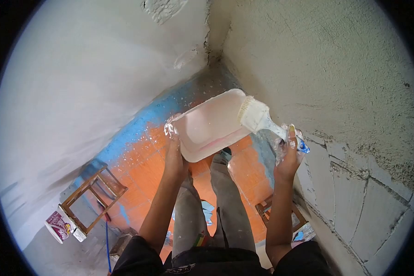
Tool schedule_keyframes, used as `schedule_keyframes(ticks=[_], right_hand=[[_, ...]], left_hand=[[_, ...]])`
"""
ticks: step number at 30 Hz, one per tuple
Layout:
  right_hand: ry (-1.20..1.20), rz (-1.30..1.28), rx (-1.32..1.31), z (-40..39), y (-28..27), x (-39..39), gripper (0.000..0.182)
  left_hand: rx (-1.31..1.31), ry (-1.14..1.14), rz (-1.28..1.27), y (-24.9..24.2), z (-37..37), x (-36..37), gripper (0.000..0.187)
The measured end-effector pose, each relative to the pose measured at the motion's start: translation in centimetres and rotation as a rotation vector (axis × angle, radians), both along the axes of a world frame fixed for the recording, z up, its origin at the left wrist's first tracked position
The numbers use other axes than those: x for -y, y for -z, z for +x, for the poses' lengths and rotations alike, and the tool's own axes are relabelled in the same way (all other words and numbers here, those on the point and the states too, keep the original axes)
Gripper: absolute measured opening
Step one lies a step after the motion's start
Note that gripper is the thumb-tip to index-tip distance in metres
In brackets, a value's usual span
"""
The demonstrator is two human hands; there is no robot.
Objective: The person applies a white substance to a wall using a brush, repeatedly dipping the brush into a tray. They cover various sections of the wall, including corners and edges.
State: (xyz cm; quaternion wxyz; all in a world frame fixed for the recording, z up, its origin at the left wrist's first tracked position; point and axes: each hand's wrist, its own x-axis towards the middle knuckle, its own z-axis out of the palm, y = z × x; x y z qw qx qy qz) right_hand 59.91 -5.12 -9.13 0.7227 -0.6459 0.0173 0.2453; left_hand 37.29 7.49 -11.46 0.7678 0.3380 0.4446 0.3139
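Observation:
My left hand (174, 154) grips the left end of a shallow white plastic tray (208, 131), which is held tilted in front of me above the floor. Pale paint coats the inside of the tray, with a pinkish tint along its lower edge. In my right hand (288, 154) is a wide paintbrush (257, 117), held by its white and blue handle. The pale, paint-covered bristles overlap the tray's right end in this view. Clear crinkled plastic wraps around the fingers of my right hand, and white paint marks my left fingertips.
A smooth white wall (92, 69) meets a rough grey plastered wall (322, 60) in the corner ahead; bare blocks (347, 198) show lower right. A wooden stool frame (94, 198) and a printed bucket (58, 226) stand left. Paint spatters the orange tiled floor (145, 177).

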Motion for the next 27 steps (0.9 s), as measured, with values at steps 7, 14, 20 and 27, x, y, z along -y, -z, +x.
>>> schedule_keyframes(ticks=[7,14,20,27], right_hand=[[0.075,0.055,-0.129,2.1,1.6,-0.1,0.035],[-0.200,-0.042,0.078,0.6,4.9,-5.6,0.022],[-0.180,0.002,-0.075,-3.0,5.6,-18.6,0.022],[-0.108,0.111,0.049,-3.9,6.0,-30.2,0.027]], left_hand=[[0.022,-0.125,-0.068,-0.2,-1.1,1.4,0.057],[-0.034,-0.137,0.048,-0.7,-5.9,0.9,0.057],[-0.088,-0.158,-0.013,-2.3,-9.9,-2.0,0.057],[-0.094,-0.172,0.037,-3.7,-13.5,-5.4,0.052]])
